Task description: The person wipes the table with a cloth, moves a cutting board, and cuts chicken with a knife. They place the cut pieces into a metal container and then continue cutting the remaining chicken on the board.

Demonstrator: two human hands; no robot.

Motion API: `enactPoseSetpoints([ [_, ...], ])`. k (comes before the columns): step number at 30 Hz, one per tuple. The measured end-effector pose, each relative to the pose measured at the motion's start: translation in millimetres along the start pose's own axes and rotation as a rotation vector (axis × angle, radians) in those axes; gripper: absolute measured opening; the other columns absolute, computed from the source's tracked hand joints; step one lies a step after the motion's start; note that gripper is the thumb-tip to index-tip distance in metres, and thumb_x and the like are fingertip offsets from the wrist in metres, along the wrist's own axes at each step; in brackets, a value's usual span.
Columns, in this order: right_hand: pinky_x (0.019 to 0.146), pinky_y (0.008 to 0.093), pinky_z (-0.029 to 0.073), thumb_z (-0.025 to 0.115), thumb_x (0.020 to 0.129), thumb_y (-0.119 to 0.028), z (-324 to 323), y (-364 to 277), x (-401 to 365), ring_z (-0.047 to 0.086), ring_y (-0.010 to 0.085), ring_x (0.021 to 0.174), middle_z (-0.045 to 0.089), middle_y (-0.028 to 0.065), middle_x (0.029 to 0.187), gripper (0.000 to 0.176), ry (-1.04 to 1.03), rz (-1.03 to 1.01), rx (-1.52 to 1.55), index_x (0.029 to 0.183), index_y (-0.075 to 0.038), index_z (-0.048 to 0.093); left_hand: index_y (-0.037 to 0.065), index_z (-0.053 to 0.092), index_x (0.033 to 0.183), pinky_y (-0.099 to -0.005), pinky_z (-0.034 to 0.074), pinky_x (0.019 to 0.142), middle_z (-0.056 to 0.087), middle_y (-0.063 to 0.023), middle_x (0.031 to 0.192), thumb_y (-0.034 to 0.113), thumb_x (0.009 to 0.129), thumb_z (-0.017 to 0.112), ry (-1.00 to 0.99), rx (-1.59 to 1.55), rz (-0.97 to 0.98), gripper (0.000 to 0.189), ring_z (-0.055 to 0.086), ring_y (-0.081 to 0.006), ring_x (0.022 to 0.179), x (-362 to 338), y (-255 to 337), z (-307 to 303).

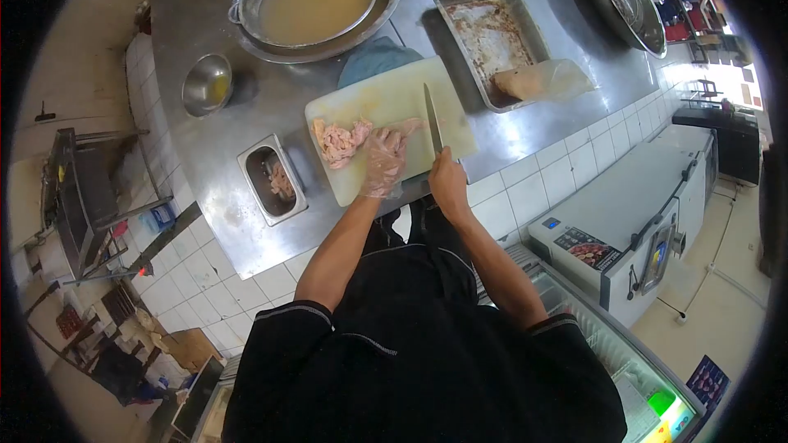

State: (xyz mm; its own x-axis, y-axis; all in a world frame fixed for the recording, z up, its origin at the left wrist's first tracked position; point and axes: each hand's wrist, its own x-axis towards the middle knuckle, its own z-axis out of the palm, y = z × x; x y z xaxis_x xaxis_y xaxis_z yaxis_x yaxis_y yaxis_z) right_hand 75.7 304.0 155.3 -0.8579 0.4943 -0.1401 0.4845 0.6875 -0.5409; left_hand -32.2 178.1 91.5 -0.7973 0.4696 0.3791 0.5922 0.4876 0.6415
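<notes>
A pale cutting board lies on the steel counter, with raw pinkish meat piled at its left. My left hand, in a clear plastic glove, presses down on a piece of that meat. My right hand, bare, grips the handle of a knife whose blade points away from me, just right of the gloved fingers.
A small steel insert with meat scraps sits left of the board. Behind it stand a small bowl, a large pan of beige liquid, a blue cloth, a dirty tray and a plastic bag. Chest freezers stand at right.
</notes>
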Motion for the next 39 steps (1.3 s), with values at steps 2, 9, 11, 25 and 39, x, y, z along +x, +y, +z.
enactPoseSetpoints([
  [2, 0.067, 0.0587, 0.052, 0.051, 0.094, -0.007, 10.1, -11.8, 16.2, 0.067, 0.0507, 0.075, 0.067, 0.0293, 0.076, 0.016, -0.045, 0.002, -0.008, 0.106, 0.004, 0.052, 0.009, 0.073, 0.101, -0.0468, 0.05, 0.08, 0.068, -0.0101, 0.095, 0.005, 0.083, 0.068, 0.007, -0.006, 0.012, 0.019, 0.063, -0.0352, 0.093, -4.9, -3.2, -5.0],
  [9, 0.074, 0.0605, 0.053, 0.047, 0.1, -0.014, 45.7, -33.7, 77.8, 0.067, 0.0524, 0.077, 0.068, 0.0315, 0.079, 0.021, -0.024, -0.125, -0.028, 0.11, 0.004, 0.053, 0.005, 0.072, 0.105, -0.0456, 0.051, 0.084, 0.069, -0.0136, 0.103, 0.001, 0.078, 0.066, -0.026, -0.157, -0.077, 0.028, 0.063, -0.0363, 0.097, 4.7, 9.0, -23.0],
  [11, 0.078, 0.0606, 0.053, 0.047, 0.099, -0.012, 50.7, -35.2, 89.5, 0.067, 0.0518, 0.079, 0.068, 0.0318, 0.081, 0.018, -0.053, -0.103, -0.078, 0.106, 0.003, 0.052, 0.003, 0.071, 0.105, -0.0438, 0.052, 0.087, 0.07, -0.014, 0.108, -0.001, 0.076, 0.066, -0.025, -0.21, -0.121, 0.029, 0.065, -0.0356, 0.098, 9.0, 12.7, -23.6],
  [25, 0.071, 0.0633, 0.051, 0.047, 0.098, -0.009, 26.5, 2.1, -21.7, 0.066, 0.0543, 0.08, 0.067, 0.0331, 0.084, 0.017, -0.188, 0.043, -0.05, 0.11, 0.002, 0.05, 0.013, 0.069, 0.086, -0.0439, 0.052, 0.078, 0.069, -0.006, 0.091, 0.009, 0.081, 0.068, 0.081, -0.047, 0.022, 0.006, 0.066, -0.0285, 0.088, 9.2, 5.9, -7.1],
  [39, 0.065, 0.0618, 0.05, 0.051, 0.098, -0.011, 4.0, 17.1, -11.5, 0.066, 0.0527, 0.073, 0.065, 0.0307, 0.074, 0.016, -0.147, 0.0, -0.064, 0.108, 0.002, 0.05, 0.008, 0.066, 0.091, -0.0492, 0.051, 0.073, 0.064, -0.0115, 0.085, 0.007, 0.077, 0.073, 0.155, 0.076, 0.045, 0.015, 0.063, -0.0348, 0.082, -2.0, -13.9, 15.0],
])
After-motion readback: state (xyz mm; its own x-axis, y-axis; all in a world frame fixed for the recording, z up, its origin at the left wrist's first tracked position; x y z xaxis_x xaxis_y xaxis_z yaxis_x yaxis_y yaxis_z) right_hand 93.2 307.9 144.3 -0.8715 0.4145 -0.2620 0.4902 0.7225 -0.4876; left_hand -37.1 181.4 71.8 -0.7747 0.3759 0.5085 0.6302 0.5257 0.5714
